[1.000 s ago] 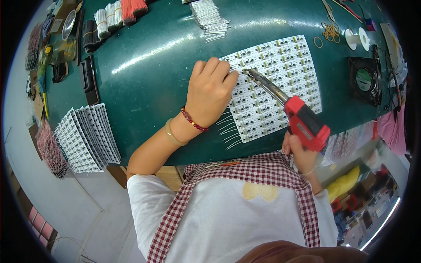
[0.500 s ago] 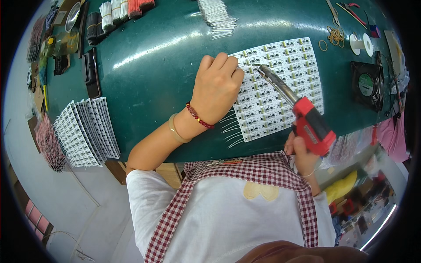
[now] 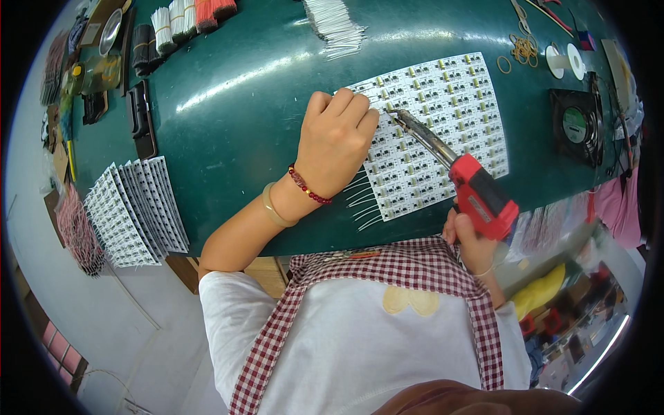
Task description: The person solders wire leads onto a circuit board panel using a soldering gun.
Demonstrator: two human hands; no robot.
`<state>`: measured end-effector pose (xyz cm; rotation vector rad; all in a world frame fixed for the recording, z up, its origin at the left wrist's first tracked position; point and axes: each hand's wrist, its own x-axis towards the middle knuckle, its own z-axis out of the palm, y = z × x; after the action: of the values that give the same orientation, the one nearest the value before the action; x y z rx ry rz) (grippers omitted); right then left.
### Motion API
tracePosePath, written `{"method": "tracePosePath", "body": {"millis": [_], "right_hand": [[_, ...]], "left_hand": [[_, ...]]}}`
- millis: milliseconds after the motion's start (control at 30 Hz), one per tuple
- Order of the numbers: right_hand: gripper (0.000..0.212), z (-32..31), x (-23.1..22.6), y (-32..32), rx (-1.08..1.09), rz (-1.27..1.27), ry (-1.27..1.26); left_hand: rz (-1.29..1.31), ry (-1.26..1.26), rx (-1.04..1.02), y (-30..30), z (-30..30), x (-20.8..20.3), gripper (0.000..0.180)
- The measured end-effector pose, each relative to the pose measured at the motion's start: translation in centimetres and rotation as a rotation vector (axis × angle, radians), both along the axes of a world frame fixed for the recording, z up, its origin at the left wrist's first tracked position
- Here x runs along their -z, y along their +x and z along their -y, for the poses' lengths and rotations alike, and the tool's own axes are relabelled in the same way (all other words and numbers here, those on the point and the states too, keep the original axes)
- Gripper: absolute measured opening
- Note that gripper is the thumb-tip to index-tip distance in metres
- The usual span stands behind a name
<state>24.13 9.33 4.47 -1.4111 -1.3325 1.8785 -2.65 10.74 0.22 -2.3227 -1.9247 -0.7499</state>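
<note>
A white circuit-board panel (image 3: 443, 138), covered with rows of small components, lies on the green table. Thin white wires (image 3: 361, 200) stick out from its left edge. My left hand (image 3: 337, 138) is closed over the upper left edge, fingers curled in a pinch. What looks like a thin white wire shows at the fingertips, which are mostly hidden. My right hand (image 3: 474, 242) grips the handle of a red and black soldering iron (image 3: 482, 197) from below. The iron's dark tip points up and left, close to the left fingertips over the panel's left columns.
Stacked panels (image 3: 138, 211) stand at the table's left edge, beside pinkish wires (image 3: 79, 228). White wires (image 3: 334, 28) lie at the far side; wire bundles (image 3: 162, 31) sit far left. Rubber bands (image 3: 523, 50), a white spool (image 3: 566, 62) and a black fan (image 3: 575, 126) are at right.
The soldering iron has shifted slightly left and down, with my right hand moving along. My left hand has also moved a little left and down, still closed at the panel's edge.
</note>
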Motion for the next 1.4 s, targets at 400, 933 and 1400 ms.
{"method": "tracePosePath", "body": {"millis": [400, 933, 1400], "right_hand": [[0.028, 0.2, 0.3, 0.3, 0.004, 0.012, 0.089], [0.037, 0.0, 0.3, 0.9, 0.024, -0.052, 0.08], [0.024, 0.7, 1.7, 2.2, -0.197, 0.107, 0.23]], "left_hand": [[-0.018, -0.013, 0.007, 0.2, -0.2, 0.1, 0.02], [-0.043, -0.042, -0.017, -0.6, 0.9, -3.0, 0.019], [0.11, 0.001, 0.1, 0.2, 0.4, 0.1, 0.023]]}}
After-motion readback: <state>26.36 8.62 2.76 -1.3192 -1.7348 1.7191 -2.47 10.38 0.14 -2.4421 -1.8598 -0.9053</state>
